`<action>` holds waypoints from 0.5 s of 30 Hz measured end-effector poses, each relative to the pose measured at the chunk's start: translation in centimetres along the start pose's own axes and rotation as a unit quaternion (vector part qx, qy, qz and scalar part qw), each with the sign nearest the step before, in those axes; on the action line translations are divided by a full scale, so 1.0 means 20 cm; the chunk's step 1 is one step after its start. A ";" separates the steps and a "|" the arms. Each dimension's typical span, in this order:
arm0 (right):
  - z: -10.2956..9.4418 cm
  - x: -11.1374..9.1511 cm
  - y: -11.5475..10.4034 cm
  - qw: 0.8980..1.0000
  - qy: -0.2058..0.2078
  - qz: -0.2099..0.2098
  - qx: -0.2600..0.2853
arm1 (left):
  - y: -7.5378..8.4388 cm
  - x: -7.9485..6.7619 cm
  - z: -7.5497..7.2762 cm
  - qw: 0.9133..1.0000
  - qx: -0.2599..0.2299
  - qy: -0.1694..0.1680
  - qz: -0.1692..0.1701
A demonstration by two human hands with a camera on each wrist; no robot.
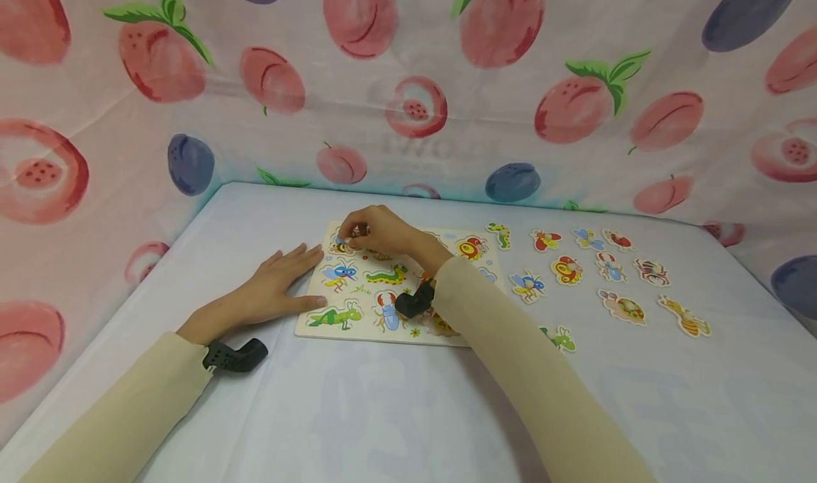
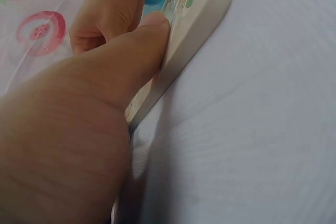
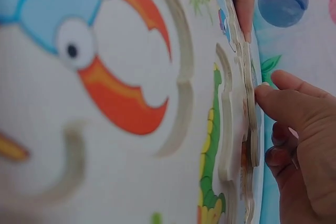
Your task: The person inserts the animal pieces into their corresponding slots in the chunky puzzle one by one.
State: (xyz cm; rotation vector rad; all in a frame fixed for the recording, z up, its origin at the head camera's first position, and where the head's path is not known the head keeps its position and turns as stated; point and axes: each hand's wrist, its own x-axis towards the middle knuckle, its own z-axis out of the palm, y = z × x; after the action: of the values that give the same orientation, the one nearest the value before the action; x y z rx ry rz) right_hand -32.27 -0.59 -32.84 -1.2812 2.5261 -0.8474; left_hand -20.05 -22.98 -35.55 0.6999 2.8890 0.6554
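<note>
A wooden insect puzzle board (image 1: 357, 332) lies on the table, with printed insects in its cut-out recesses. My right hand (image 1: 379, 229) reaches over its far left corner and pinches a small bee puzzle piece (image 1: 342, 247) between thumb and fingers. In the right wrist view, the edge of a piece (image 3: 254, 145) stands slightly proud of the board, right by the thumb. My left hand (image 1: 274, 288) rests at the board's left edge with fingers extended. Its thumb (image 2: 155, 32) touches the board's near left part, as the left wrist view shows.
Several loose insect pieces lie right of the board, among them a caterpillar (image 1: 499, 235), a mosquito (image 1: 528, 286), a stag beetle (image 1: 610, 266), a snail (image 1: 622, 307) and a grasshopper (image 1: 562, 338). A fruit-patterned cloth (image 1: 447, 153) hangs behind and left of the white table (image 1: 383, 412).
</note>
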 end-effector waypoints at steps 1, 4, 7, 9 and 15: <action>0.00 0.00 0.00 1.000 0.001 0.006 0.003 | 0.00 0.00 0.00 1.000 -0.001 0.000 0.000; 0.00 0.00 0.01 1.000 0.004 0.028 0.011 | 0.00 0.00 0.00 1.000 0.001 0.001 0.000; 0.01 -0.01 0.01 0.998 0.011 0.051 0.020 | 0.00 0.00 0.01 1.000 0.001 0.003 0.002; 0.01 -0.01 0.00 0.998 0.015 0.062 0.026 | 0.00 0.00 0.00 1.000 0.000 0.006 0.005; 0.02 0.00 -0.01 0.996 0.030 0.077 0.034 | -0.01 0.00 0.01 1.000 -0.004 0.010 0.008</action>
State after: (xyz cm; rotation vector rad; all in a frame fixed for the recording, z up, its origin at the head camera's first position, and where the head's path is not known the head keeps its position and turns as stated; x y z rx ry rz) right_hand -31.97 -0.76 -33.06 -1.0404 2.5774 -0.9423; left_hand -20.09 -23.04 -35.70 0.7188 2.9008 0.6796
